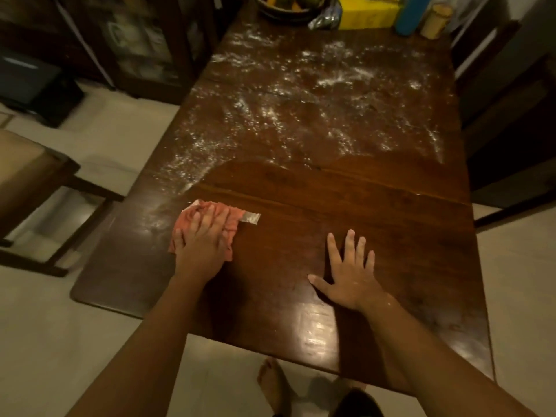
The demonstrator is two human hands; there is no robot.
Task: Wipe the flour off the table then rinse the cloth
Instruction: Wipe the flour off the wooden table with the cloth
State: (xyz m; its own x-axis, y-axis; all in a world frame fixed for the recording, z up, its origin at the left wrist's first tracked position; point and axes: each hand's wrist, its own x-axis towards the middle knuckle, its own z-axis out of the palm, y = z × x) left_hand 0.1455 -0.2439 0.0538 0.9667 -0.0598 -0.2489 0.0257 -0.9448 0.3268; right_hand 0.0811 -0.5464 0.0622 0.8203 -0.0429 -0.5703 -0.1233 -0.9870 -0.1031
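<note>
Under the left hand lies the pink cloth, bunched and pressed flat to the wooden table, palm down with fingers spread over it rather than closed around it. A little way to its right, the right hand rests open and splayed on bare wood, holding nothing, seemingly bracing.

By my reckoning the job is perhaps a third done. Around and between both hands the near stretch of tabletop looks dark and clean, with a curved edge just beyond the hands where the wiped patch ends. Past that edge the flour lies thick, scattered all the way to the far end, and a streak of it runs down the left side to just beside the cloth.

Well beyond the hands stand a fruit bowl, a yellow box and a blue bottle. Rinsing has yet to come; no sink is in view.
</note>
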